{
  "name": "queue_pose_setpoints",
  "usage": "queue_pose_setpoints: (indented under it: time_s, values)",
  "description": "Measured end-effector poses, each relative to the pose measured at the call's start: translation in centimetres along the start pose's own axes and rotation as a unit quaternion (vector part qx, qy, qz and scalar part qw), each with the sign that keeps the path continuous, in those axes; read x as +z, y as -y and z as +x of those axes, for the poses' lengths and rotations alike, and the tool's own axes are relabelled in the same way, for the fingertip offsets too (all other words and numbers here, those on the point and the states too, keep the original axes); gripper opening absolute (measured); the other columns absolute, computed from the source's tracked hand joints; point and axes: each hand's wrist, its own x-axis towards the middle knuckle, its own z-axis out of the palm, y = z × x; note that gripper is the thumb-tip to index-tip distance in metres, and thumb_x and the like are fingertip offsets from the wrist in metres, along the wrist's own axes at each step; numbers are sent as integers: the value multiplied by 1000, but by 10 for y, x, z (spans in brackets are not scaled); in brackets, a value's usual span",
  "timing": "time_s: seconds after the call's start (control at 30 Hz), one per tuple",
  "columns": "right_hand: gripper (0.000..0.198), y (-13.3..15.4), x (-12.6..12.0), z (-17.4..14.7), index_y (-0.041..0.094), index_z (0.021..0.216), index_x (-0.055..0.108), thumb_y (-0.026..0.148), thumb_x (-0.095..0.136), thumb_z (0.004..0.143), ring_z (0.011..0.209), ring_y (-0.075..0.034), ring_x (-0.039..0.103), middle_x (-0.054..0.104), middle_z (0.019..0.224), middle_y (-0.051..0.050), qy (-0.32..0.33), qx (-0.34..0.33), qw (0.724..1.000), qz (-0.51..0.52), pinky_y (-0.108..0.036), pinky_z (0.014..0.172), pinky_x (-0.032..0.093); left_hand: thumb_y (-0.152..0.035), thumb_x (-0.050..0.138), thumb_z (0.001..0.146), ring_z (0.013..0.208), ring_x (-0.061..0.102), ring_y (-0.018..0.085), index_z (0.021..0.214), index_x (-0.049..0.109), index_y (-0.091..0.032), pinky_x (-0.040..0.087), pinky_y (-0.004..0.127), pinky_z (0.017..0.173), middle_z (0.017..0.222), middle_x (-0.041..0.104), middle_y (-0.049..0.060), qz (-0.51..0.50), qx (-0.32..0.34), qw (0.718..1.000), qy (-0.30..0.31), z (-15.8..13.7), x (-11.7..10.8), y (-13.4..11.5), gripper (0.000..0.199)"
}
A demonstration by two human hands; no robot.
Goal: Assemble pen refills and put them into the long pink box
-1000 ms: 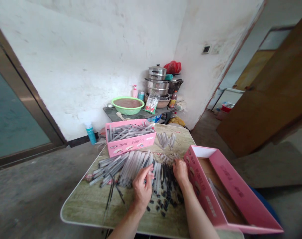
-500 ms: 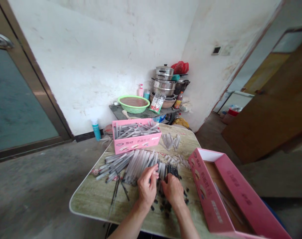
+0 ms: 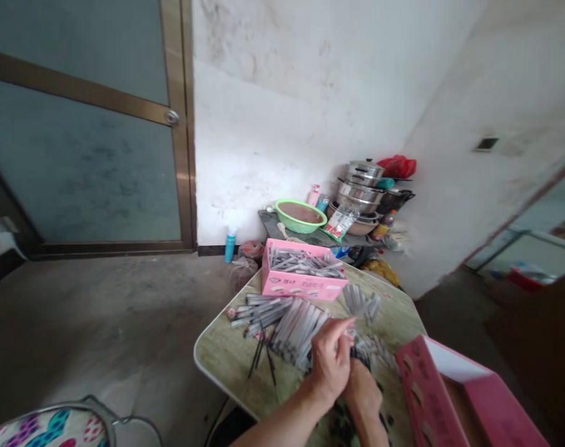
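My left hand is over the table with its fingers curled and pressed together; what sits in them, if anything, is hidden. Close against it, slightly lower and to the right, my right hand is closed, its fingertips mostly out of sight. Beyond the hands lie rows of translucent pen barrels, with more grey pens to the left. A few thin black refills lie left of my hands. Small black pieces are scattered under my wrists. Small clear caps lie to the right.
A pink box full of pens stands at the table's far side. Another pink box stands at the right edge. Short clear pieces lie behind. A low shelf holds a green basin and stacked pots. A patterned stool is lower left.
The view has swung left, so the table appears farther right and lower. My hands have come together, the left now overlapping the right.
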Motion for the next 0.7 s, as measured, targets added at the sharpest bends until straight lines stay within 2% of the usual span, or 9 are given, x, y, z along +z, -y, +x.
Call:
queue_pose_setpoints:
  time_s: [0.13, 0.23, 0.33, 0.4, 0.47, 0.53, 0.57, 0.6, 0.7]
  values:
    - [27, -4, -7, 1, 14, 81, 70, 21, 44, 84, 81, -32, 71, 72, 85, -22, 3, -3, 999, 39, -38, 63, 51, -16, 36, 92, 71, 62, 17, 112, 63, -19, 52, 30, 68, 89, 67, 10, -33, 59, 997, -28, 40, 18, -36, 34]
    - [25, -9, -8, -4, 14, 78, 66, 26, 44, 83, 82, -35, 70, 71, 84, -24, -26, 15, 996, 87, -40, 65, 50, -18, 35, 93, 74, 62, 17, 116, 62, -17, 52, 31, 74, 91, 67, 11, -41, 95, 995, 0, 69, 25, -59, 35]
    - [23, -16, -12, -12, 18, 71, 58, 27, 41, 84, 69, -26, 70, 71, 72, -14, -39, 2, 986, 165, -32, 60, 50, -20, 40, 92, 82, 63, 17, 117, 62, -17, 50, 32, 81, 102, 67, 11, -36, 126, 989, 73, 86, 25, -62, 34]
    - [25, -22, -15, -19, 19, 70, 52, 28, 35, 87, 56, -20, 68, 69, 64, -6, -29, -16, 966, 256, -26, 53, 50, -23, 44, 91, 87, 63, 18, 115, 63, -18, 50, 31, 81, 100, 67, 10, -26, 106, 989, 96, 87, 18, -48, 31]
    - [25, -27, -15, -28, 20, 72, 48, 33, 35, 89, 49, -18, 64, 67, 62, -3, -11, -39, 906, 421, -26, 47, 49, -28, 48, 89, 88, 62, 19, 109, 66, -18, 50, 31, 79, 99, 67, 10, -3, 48, 993, 111, 80, 8, -24, 29]
    - [24, -31, -14, -36, 20, 74, 47, 38, 42, 89, 48, -17, 63, 67, 63, -2, 17, -67, 802, 594, -26, 44, 48, -34, 52, 86, 76, 63, 18, 103, 68, -17, 51, 29, 70, 92, 68, 9, -11, -44, 988, 146, 68, -4, 1, 29]
    - [24, -32, -12, -40, 20, 75, 47, 40, 48, 88, 47, -17, 62, 66, 64, -1, 35, -78, 752, 654, -26, 42, 48, -38, 53, 85, 68, 61, 17, 100, 69, -16, 50, 28, 62, 83, 68, 7, -37, -103, 976, 189, 62, -9, 12, 31]
    - [24, -32, -11, -43, 20, 75, 47, 41, 52, 86, 46, -16, 61, 66, 63, -1, 54, -84, 718, 689, -25, 41, 47, -42, 52, 85, 66, 61, 17, 99, 69, -17, 48, 26, 57, 81, 68, 7, -76, -160, 957, 231, 56, -14, 19, 33]
    - [25, -30, -10, -51, 18, 74, 48, 38, 62, 82, 41, -14, 58, 65, 59, -1, 111, -87, 661, 737, -23, 38, 46, -45, 54, 84, 64, 58, 15, 97, 71, -19, 41, 22, 51, 85, 69, 6, -170, -260, 902, 300, 40, -21, 26, 34]
